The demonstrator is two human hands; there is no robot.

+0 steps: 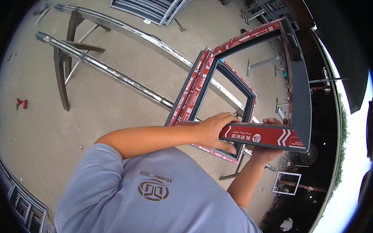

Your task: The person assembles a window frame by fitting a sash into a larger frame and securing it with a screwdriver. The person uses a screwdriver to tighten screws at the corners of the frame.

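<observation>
Left hand (212,130) and right hand (267,154) clasp one side of a smooth, rectangular dark-grey frame (301,94) faced with red film; a similar frame (186,91) lies across scuffed metal rails (126,79).

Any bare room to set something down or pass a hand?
Bare floor lies between the red drill and left forearm. The two rails leave a gap from trestle to lower frame. Crowded: the raised frame, where left hand and right hand grip.

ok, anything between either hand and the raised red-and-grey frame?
Nothing visible: the left hand and right hand both hold the raised frame directly, along its near side.
</observation>
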